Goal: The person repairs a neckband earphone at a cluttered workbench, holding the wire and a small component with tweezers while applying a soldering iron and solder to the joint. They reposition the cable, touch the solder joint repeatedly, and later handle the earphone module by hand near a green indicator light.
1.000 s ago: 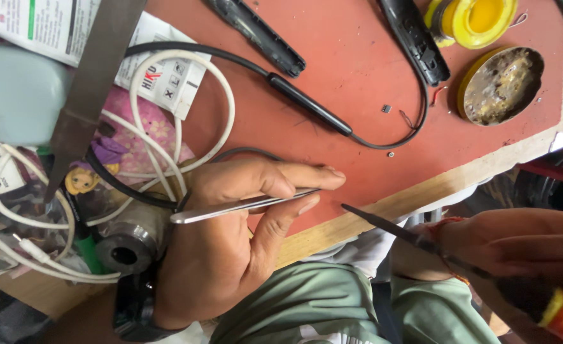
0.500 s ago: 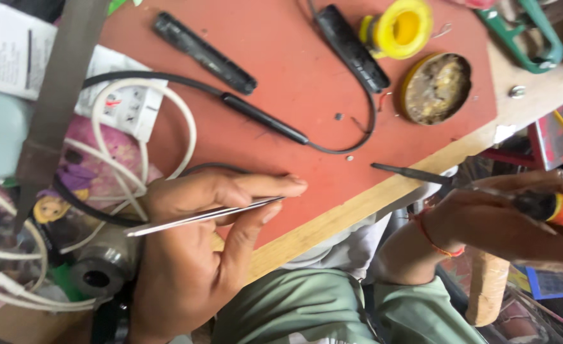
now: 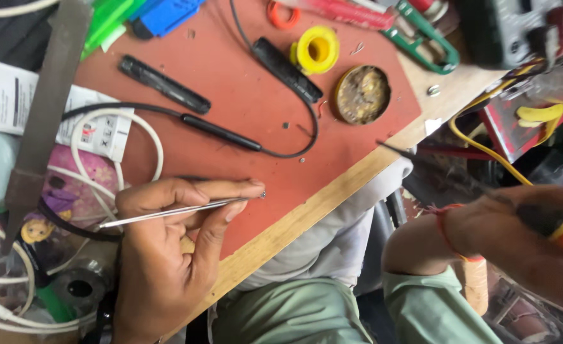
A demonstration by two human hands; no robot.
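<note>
Head view showed the left hand (image 3: 160,255) pinching metal tweezers (image 3: 179,210), whose tips clamped a tiny part (image 3: 263,195) just above the red mat (image 3: 243,64) on the tabletop (image 3: 307,213). The right hand (image 3: 517,242) gripped a soldering iron (image 3: 459,181) off the tabletop's edge.

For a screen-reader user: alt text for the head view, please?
A left hand pinches metal tweezers over a red mat, gripping a tiny part. The right hand holds a soldering iron off the bench edge.
</note>
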